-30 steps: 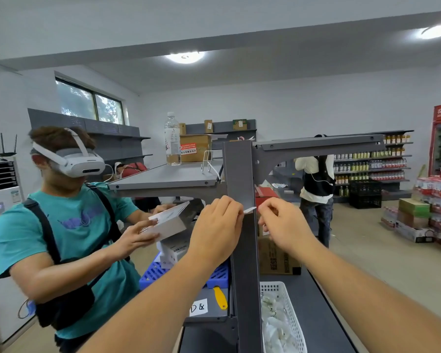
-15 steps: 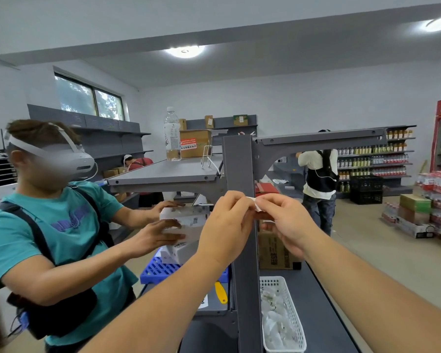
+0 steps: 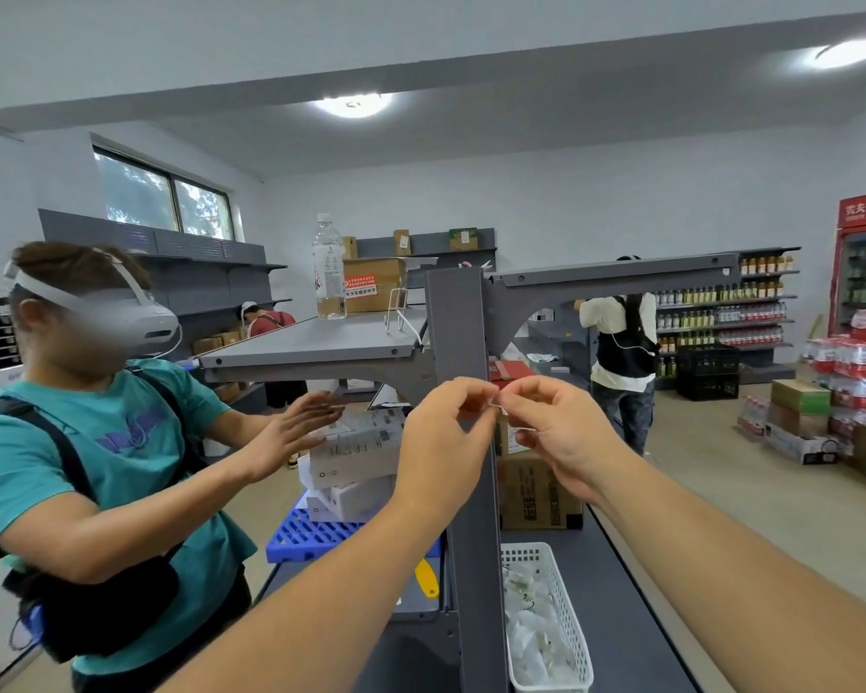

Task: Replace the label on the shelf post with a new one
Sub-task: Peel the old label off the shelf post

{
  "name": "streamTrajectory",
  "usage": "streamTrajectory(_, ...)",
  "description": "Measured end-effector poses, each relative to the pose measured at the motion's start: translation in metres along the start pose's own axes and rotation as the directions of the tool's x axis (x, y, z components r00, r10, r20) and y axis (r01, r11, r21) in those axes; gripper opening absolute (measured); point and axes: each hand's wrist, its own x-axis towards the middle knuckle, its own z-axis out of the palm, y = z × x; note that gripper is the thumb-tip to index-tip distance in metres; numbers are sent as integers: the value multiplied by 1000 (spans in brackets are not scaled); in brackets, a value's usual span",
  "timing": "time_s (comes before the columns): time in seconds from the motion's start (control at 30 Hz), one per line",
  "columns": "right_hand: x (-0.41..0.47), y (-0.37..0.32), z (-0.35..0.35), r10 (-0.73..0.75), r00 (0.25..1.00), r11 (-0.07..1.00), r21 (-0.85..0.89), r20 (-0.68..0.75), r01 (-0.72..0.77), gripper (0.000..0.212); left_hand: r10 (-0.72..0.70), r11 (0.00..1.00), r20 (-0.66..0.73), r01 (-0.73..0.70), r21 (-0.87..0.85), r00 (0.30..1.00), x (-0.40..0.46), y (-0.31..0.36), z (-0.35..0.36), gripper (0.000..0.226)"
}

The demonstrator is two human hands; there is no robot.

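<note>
The grey shelf post (image 3: 461, 322) stands upright in the middle of the view. My left hand (image 3: 446, 437) and my right hand (image 3: 556, 432) are raised in front of it at mid height, fingertips meeting. Between them they pinch a small white label (image 3: 498, 405), which is mostly hidden by the fingers. I cannot tell whether the label touches the post.
A person in a teal shirt (image 3: 116, 442) with a headset stands at the left, hands on white boxes (image 3: 356, 452) over a blue crate (image 3: 311, 535). A white basket (image 3: 546, 617) sits by the post's base. A water bottle (image 3: 328, 267) stands on the shelf.
My hands have come together off the post's edge, now pinching the label between both. The person at the left set the white box onto the stack.
</note>
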Motion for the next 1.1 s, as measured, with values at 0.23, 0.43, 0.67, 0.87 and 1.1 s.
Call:
streamTrajectory(0.23,-1,0,-3,24,1000,999,35,-20,-23,14,4,995,-41,0,96,999,6,3,4,14)
streamTrajectory(0.43,2,-5,-7,35,998,994,108,-56,-29,18,65,994,-2,-65,89,998,4,6,11,22)
streamTrajectory(0.67,4,-1,-10,84,996,986,143,-19,-81,19,82,991,33,-85,100,996,8,0,16,22)
streamTrajectory(0.87,7,2,-11,98,995,987,129,-10,-96,19,100,979,42,-106,172,994,13,-3,17,13)
streamTrajectory(1.1,4,5,-12,96,995,981,166,31,-99,21,136,962,62,-147,229,989,15,-8,19,13)
